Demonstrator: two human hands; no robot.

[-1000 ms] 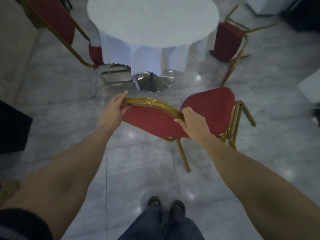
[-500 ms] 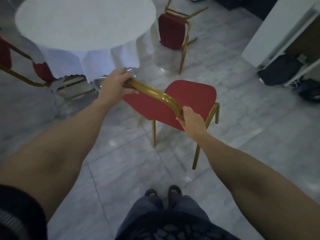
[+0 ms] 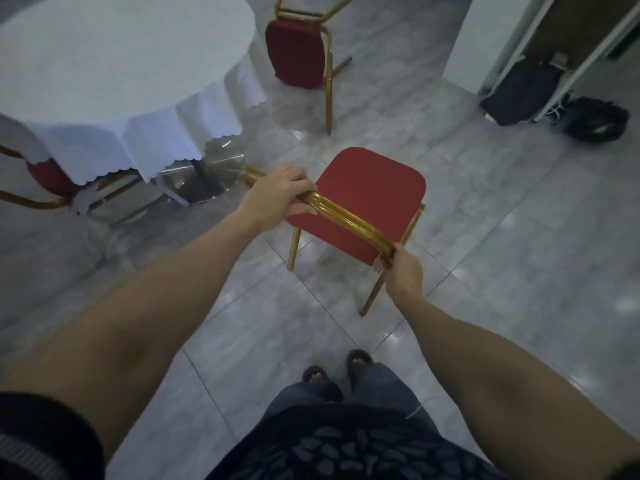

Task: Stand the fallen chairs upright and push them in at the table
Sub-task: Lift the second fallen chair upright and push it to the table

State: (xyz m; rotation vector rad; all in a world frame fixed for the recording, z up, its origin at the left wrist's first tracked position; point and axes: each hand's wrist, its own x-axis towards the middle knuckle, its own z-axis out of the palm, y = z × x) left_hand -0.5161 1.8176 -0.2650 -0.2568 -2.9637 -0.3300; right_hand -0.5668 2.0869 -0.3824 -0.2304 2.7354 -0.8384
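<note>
A red-seated chair with a gold metal frame stands on its legs on the grey tiled floor, near the round table but apart from it and not pushed in. Its seat faces away from the person, and the gold top rail of its back runs diagonally across the middle of the view. The left hand grips the left end of that rail, fingers curled over the top and thumb beneath. The right hand grips the rail's right corner where it bends downward, fingers wrapped round the tube.

The table carries a white cloth with a scalloped hem, and its shiny metal base shows beneath the cloth, just beyond the left hand. A 2nd red chair lies tipped beyond the table's right side, its legs pointing outward across the floor. A 3rd chair sits at the left edge, partly under the cloth; its pose is hard to judge, though its gold frame appears to lie low along the floor.

At the upper right, dark bags rest on the floor beside a white partition. The person's feet in dark sandals stand on the tiles just behind the held chair.
</note>
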